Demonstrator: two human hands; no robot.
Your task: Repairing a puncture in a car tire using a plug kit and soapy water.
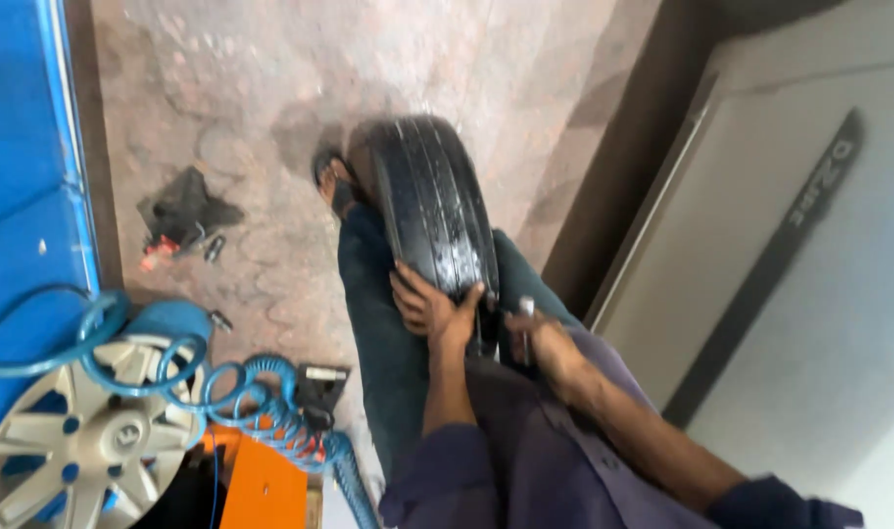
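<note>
Item: black tyre (433,201), centre of the frame, standing upright on its tread between your legs, which are in blue jeans.
Your left hand (429,306): fingers spread and pressed against the tyre's near sidewall and tread, gripping it.
Your right hand (537,338): clenched around a small metal tool (526,323), just right of the tyre's lower edge.
Lower left of the frame: silver wheel cover (70,431), with a blue coiled air hose (261,407) lying across it.
Beside the hose: orange box (261,485).
Left of centre, on the stained concrete floor (270,78): dark cloth (187,206) with small parts by it.
Right of the frame: white vehicle body (809,245).
</note>
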